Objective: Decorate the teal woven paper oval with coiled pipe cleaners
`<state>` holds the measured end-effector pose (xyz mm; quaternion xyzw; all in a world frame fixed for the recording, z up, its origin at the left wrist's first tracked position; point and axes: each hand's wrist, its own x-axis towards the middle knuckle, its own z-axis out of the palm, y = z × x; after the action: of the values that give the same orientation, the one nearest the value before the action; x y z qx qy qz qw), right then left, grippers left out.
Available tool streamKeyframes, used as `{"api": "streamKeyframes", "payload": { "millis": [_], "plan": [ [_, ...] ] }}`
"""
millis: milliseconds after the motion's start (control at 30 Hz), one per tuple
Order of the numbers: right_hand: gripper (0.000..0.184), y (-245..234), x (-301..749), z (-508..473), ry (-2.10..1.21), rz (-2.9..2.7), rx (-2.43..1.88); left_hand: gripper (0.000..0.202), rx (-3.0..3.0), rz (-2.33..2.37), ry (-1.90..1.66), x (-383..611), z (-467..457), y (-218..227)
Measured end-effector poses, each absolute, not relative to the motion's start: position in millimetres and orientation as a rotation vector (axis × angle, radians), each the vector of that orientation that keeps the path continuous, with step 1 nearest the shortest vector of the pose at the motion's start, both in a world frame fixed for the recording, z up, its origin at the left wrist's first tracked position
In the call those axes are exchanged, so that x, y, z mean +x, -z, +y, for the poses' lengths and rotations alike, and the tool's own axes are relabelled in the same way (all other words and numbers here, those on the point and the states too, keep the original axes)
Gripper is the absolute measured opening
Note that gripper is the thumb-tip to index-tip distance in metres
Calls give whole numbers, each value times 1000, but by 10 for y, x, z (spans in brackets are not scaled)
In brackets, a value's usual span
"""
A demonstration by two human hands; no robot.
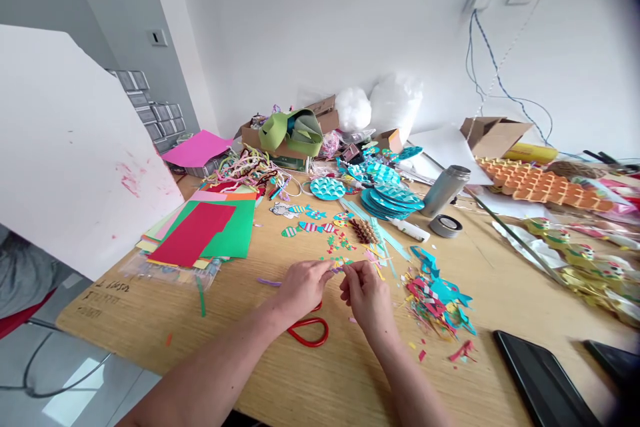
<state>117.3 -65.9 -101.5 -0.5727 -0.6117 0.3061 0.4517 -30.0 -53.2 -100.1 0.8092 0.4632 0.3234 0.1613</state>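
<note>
My left hand [304,285] and my right hand [369,295] meet over the middle of the wooden table, fingertips pinched close together. A thin purple strip [269,281] runs out to the left of my left hand, and a bit of it shows between the fingertips of both hands. I cannot tell whether it is paper or cord. Under my left wrist lie scissors with red handles [309,333]; their blades are hidden. Just beyond my fingers are small coloured paper scraps [339,241], striped paper fish [311,227] and a pine cone [363,231].
Coloured paper sheets [193,233] lie at left beside a white board [75,153]. Blue paper plates [390,202], a glue bottle [409,229], a steel flask [447,191] and tape [446,225] stand beyond my right hand. Cut scraps [440,293] and a phone [543,377] lie at right.
</note>
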Motion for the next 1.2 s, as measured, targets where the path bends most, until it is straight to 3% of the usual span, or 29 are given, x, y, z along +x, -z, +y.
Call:
{"api": "streamKeyframes", "payload": {
  "millis": [300,533,667,833,1200],
  "plan": [
    [22,996,1170,-726,-482,-1672,-1331,30,1495,1149,-1003,-214,-526,959],
    [18,1017,1194,-743,-438,-1672,-1285,27,794,730,-776,-320,-466,914],
    [22,1037,1178,-721,-639,-1561,-1228,30,845,700,-718,-381,-440,915],
    [31,1027,1152,-667,-946,-1296,-1162,31,1085,869,-894,-380,-442,910],
    [38,1004,1153,-602,-1146,-1151,-1092,33,1402,1076,-1010,-334,-443,961]
  ]
}}
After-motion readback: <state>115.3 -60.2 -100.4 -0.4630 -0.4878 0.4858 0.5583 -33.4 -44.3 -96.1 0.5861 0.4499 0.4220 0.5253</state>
